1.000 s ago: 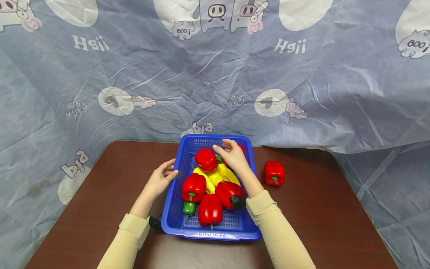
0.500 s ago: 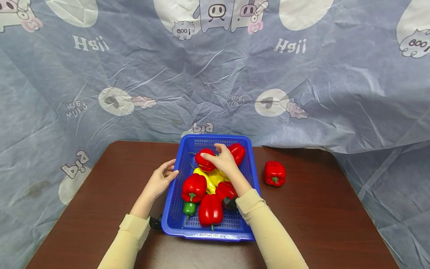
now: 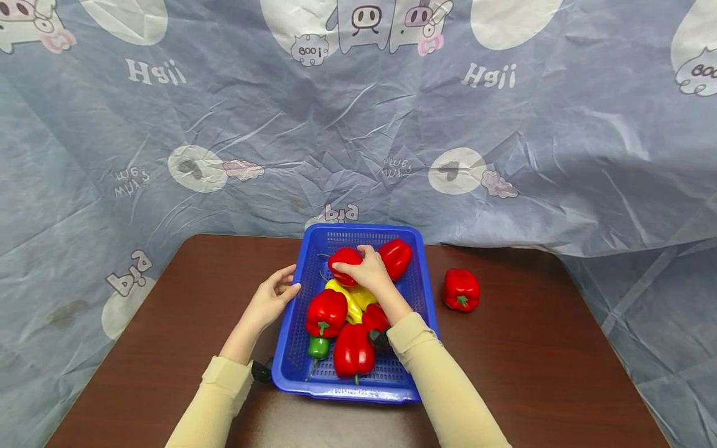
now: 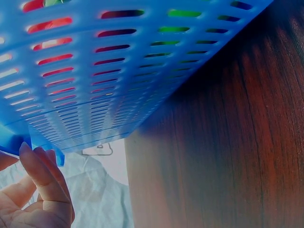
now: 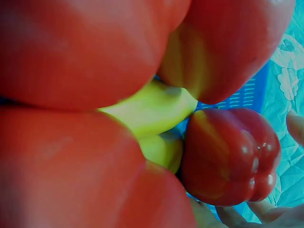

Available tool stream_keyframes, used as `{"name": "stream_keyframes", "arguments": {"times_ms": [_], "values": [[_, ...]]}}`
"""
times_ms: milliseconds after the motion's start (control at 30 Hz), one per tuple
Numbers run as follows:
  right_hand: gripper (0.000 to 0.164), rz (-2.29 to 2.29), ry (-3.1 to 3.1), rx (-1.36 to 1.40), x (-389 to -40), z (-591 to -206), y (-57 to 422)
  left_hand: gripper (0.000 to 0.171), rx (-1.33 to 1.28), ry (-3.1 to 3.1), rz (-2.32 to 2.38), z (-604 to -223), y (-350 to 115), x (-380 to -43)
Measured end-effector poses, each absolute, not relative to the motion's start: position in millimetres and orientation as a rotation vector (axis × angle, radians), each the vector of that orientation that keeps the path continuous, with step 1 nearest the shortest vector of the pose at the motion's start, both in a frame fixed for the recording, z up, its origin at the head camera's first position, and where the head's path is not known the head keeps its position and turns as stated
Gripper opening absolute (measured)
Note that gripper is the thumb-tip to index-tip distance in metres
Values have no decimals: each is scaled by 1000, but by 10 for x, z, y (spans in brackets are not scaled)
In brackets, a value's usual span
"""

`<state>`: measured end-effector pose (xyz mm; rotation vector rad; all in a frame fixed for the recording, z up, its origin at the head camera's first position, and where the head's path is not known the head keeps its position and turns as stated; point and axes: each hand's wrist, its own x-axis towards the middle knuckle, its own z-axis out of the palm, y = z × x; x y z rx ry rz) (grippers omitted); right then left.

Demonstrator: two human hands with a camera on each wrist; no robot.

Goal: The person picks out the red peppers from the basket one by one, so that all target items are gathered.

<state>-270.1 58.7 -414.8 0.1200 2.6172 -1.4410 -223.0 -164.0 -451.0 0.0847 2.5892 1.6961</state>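
The blue plastic basket (image 3: 282,351) holds red bell peppers, yellow peppers (image 3: 353,302) and a green pepper (image 3: 318,348). My left hand (image 3: 271,300) grips the basket's left rim, its fingers curled at the lip in the left wrist view. My right hand (image 3: 370,272) reaches over the red bell pepper (image 3: 343,256) at the back left, thumb spread from the fingers around it. In the right wrist view the fingers lie along that pepper's lower edge, and the thumb (image 5: 296,127) stands off its side with a gap.
A single red bell pepper (image 3: 462,290) sits on the brown table (image 3: 526,348) right of the basket. Another red bell pepper (image 3: 395,258) lies in the basket's back right corner. A grey printed cloth (image 3: 313,137) hangs behind the table.
My right hand has moved left and down from beside the back right pepper to the back left one, uncovering the former. My left hand stays at the rim.
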Motion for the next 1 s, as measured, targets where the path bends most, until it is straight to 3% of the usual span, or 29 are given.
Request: {"name": "stream_keyframes", "arguments": {"times_ms": [267, 1000], "values": [[82, -1389, 2634, 128, -2706, -4171, 567, 52, 73, 2572, 1718, -4520, -1630, -2234], [75, -1465, 2622, 208, -2668, -4106, 631, 52, 75, 2575, 1722, -4504, -1633, -2220]]}}
